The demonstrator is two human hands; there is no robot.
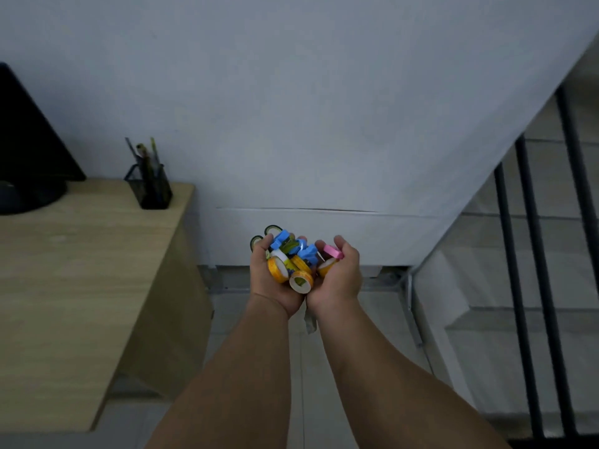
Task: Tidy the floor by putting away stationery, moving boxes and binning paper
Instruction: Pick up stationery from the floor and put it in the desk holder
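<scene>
In the centre of the frame, the left hand [272,283] and right hand [340,277] are cupped side by side. Each grip is curled round a shared heap of stationery [293,262]: yellow tape rolls, and blue and pink pieces, perhaps erasers. They hang above tiled floor [306,377], in the gap between the desk [81,270] edge at left and the black railing [538,254] at right. A pen holder [151,189] stands near the desk's far corner.

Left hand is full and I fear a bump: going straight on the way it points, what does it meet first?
Probably the white box against the wall, ahead of the left hand cupping tape rolls; depth is unclear.
</scene>
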